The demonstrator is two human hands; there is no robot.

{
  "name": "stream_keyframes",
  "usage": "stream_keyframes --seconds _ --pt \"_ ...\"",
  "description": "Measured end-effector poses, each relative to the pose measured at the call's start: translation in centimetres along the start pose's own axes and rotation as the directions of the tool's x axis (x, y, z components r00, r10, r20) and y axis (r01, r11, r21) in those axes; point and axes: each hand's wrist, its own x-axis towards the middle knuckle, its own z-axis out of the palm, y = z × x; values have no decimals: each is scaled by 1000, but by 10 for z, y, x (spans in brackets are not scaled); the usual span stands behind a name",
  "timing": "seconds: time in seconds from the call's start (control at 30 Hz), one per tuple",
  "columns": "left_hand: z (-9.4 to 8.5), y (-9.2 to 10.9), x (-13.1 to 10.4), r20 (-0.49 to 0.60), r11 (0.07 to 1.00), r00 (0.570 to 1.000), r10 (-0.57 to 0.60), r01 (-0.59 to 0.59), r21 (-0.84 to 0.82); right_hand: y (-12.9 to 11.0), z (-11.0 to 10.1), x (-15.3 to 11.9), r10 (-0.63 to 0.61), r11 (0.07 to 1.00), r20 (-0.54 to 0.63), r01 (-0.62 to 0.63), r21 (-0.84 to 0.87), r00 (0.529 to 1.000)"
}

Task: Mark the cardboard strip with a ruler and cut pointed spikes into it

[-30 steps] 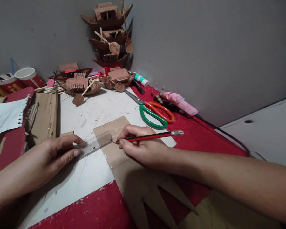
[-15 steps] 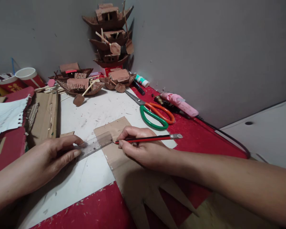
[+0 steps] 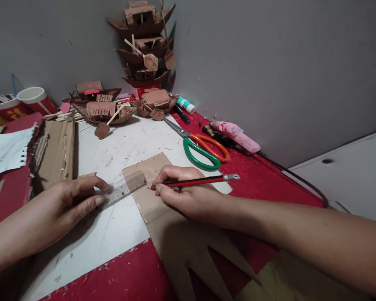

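Observation:
My left hand [image 3: 72,205] pinches one end of a clear plastic ruler [image 3: 122,192] between thumb and fingers. The ruler's far end lies over a flat piece of brown cardboard [image 3: 172,234], which has pointed strips cut at its near end. In my right hand [image 3: 188,190] is a red and black pencil [image 3: 200,181], its tip at the cardboard close beside the ruler's end. Part of the cardboard is hidden under my right hand and forearm.
Scissors [image 3: 203,150] with green and orange handles lie beyond my right hand. A pink glue gun [image 3: 236,136] with a cord rests at the wall. Cardboard model boats [image 3: 103,113] stand at the back, near paper cups [image 3: 36,100]. Cardboard scraps [image 3: 54,150] sit on the left.
The ruler and my left hand have shifted slightly left, leaving a small gap between the ruler's end and the pencil tip. My right hand has hardly moved.

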Motion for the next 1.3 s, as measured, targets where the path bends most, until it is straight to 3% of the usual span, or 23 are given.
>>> stream_keyframes --seconds 0.23,0.7,1.07,1.3 --pt "3 -6 1 -86 993 991 104 -109 -45 0 0 0 -10 1000 -9 10 -24 1000" --pt "3 -6 4 -111 989 987 118 -127 -76 2 0 0 -11 1000 -11 11 -11 1000" --pt "6 -11 2 -58 994 998 9 -15 -110 2 -1 0 -11 999 7 11 -38 1000" --pt "5 -8 2 -68 992 997 33 -41 -117 1 -2 0 7 1000 10 -7 -21 1000"
